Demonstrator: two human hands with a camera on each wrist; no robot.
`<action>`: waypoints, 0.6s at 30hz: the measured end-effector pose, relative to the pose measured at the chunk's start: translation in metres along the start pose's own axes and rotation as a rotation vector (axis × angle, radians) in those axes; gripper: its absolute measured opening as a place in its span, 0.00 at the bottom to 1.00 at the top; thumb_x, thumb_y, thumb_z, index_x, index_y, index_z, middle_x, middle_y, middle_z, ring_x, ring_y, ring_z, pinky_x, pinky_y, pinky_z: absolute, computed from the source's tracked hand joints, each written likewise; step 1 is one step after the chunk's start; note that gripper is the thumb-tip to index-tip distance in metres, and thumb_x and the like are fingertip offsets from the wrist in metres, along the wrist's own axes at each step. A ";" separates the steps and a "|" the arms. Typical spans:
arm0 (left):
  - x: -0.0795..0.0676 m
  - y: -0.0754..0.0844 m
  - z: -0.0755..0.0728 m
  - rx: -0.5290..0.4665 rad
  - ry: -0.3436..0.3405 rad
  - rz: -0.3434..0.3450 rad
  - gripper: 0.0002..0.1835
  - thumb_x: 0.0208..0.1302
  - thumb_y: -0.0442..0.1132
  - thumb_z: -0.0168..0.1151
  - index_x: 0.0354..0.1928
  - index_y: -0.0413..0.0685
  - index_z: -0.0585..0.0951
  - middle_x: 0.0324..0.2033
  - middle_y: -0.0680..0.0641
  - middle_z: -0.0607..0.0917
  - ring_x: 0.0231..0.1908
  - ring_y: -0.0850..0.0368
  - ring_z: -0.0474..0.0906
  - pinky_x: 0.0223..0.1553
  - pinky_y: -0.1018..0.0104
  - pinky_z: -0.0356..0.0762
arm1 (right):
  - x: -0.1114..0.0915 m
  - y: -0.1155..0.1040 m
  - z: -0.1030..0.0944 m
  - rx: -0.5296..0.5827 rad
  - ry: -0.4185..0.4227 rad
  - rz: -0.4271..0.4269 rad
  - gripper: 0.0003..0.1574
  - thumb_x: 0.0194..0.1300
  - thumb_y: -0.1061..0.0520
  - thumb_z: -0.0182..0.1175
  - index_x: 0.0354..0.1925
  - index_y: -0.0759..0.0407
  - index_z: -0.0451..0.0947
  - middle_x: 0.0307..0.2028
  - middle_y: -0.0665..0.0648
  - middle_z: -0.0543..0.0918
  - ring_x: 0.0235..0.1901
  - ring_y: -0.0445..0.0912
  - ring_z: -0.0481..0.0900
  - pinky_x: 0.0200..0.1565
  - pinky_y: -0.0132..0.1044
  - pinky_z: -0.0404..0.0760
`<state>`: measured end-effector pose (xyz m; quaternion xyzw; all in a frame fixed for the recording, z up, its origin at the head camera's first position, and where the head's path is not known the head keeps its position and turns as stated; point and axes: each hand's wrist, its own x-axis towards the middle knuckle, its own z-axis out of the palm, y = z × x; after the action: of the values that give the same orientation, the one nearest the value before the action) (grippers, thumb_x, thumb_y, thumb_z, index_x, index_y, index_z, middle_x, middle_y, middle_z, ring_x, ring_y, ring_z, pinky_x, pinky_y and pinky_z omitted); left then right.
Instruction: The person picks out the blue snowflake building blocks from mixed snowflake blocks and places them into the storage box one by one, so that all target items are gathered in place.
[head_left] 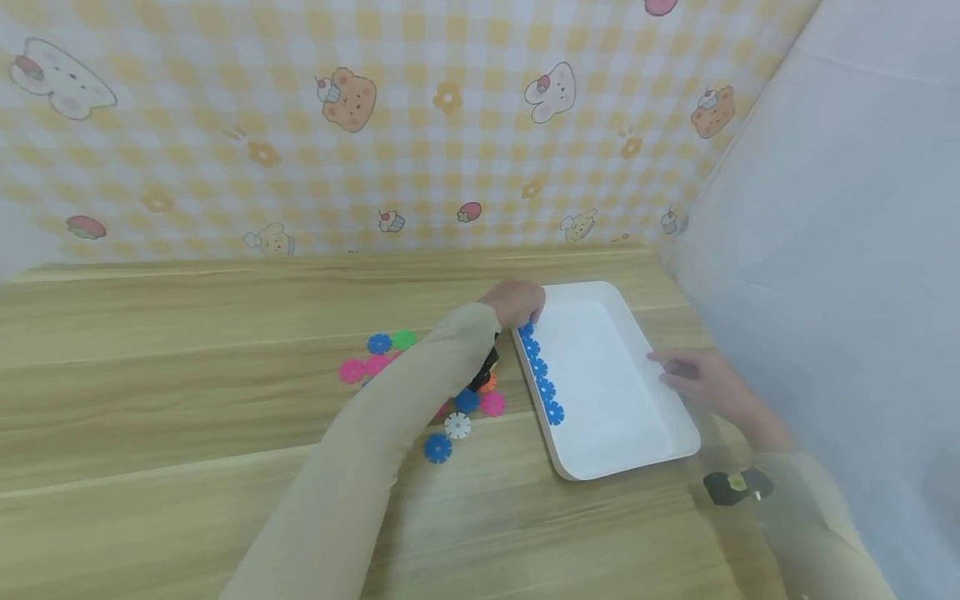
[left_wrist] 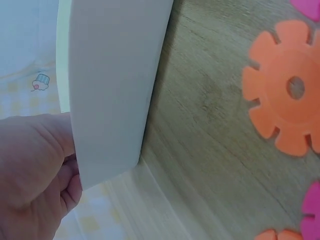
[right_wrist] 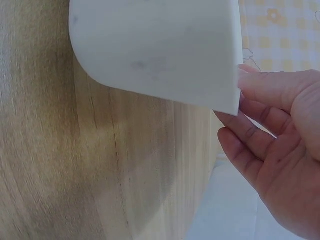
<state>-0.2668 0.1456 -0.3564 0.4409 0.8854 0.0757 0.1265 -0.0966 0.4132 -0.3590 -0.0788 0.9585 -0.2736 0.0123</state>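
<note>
A white rectangular tray (head_left: 607, 375) lies on the table, and a row of blue snowflake discs (head_left: 546, 389) runs along its left side. Over that side's far end reaches my left hand (head_left: 517, 302), fingers curled, pinching the farthest blue disc in the row. The left wrist view has this hand (left_wrist: 35, 170) at the tray wall (left_wrist: 115, 90), which hides the fingertips. On the opposite side, my right hand (head_left: 697, 379) holds the rim between thumb and fingers. Close up, the right hand's thumb (right_wrist: 265, 85) lies over the rim, with the other fingers below it.
Left of the tray, loose snowflake discs in pink, green, orange, white and blue are spread on the wooden table (head_left: 187, 375), partly hidden by my left sleeve (head_left: 375, 425). A checked cloth (head_left: 450, 150) hangs behind; a white sheet (head_left: 840, 233) borders the right side.
</note>
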 end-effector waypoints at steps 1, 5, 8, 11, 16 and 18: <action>-0.001 0.001 0.000 0.001 -0.003 0.001 0.13 0.61 0.26 0.52 0.41 0.47 0.82 0.42 0.52 0.81 0.44 0.59 0.74 0.48 0.68 0.71 | 0.000 0.000 0.000 -0.001 0.000 -0.001 0.19 0.59 0.67 0.58 0.50 0.69 0.75 0.45 0.69 0.79 0.40 0.59 0.79 0.42 0.38 0.77; -0.004 0.004 -0.004 -0.010 -0.007 0.004 0.13 0.62 0.26 0.51 0.43 0.47 0.80 0.44 0.52 0.80 0.46 0.58 0.73 0.48 0.68 0.70 | 0.000 0.001 0.000 -0.002 0.000 0.003 0.19 0.59 0.67 0.58 0.50 0.69 0.75 0.45 0.69 0.79 0.41 0.59 0.79 0.42 0.40 0.77; -0.006 0.005 -0.007 -0.035 -0.004 0.017 0.11 0.62 0.28 0.53 0.43 0.47 0.80 0.44 0.52 0.79 0.47 0.58 0.72 0.48 0.68 0.70 | 0.000 0.001 0.000 -0.007 0.003 -0.005 0.19 0.59 0.67 0.59 0.50 0.69 0.75 0.45 0.69 0.79 0.40 0.59 0.79 0.42 0.37 0.77; -0.010 0.006 -0.012 -0.073 0.000 0.050 0.11 0.62 0.31 0.56 0.45 0.46 0.80 0.44 0.51 0.79 0.45 0.58 0.73 0.46 0.71 0.71 | 0.000 0.001 0.000 -0.007 0.001 -0.010 0.19 0.58 0.67 0.59 0.50 0.69 0.75 0.44 0.69 0.79 0.40 0.59 0.79 0.41 0.35 0.77; -0.020 0.005 -0.018 -0.111 0.004 0.112 0.11 0.61 0.32 0.57 0.46 0.45 0.80 0.42 0.50 0.80 0.42 0.59 0.74 0.43 0.72 0.71 | 0.001 0.004 0.001 0.018 -0.006 0.002 0.19 0.59 0.67 0.58 0.50 0.70 0.74 0.45 0.69 0.79 0.41 0.60 0.78 0.42 0.42 0.77; -0.025 0.005 -0.021 -0.113 0.004 0.131 0.11 0.61 0.33 0.58 0.45 0.44 0.81 0.40 0.50 0.80 0.41 0.59 0.74 0.42 0.72 0.71 | 0.001 0.004 0.001 0.022 -0.007 -0.001 0.19 0.59 0.67 0.58 0.50 0.70 0.74 0.45 0.69 0.79 0.41 0.60 0.78 0.43 0.42 0.77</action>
<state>-0.2545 0.1281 -0.3313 0.4899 0.8492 0.1346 0.1441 -0.0979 0.4159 -0.3619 -0.0798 0.9553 -0.2840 0.0163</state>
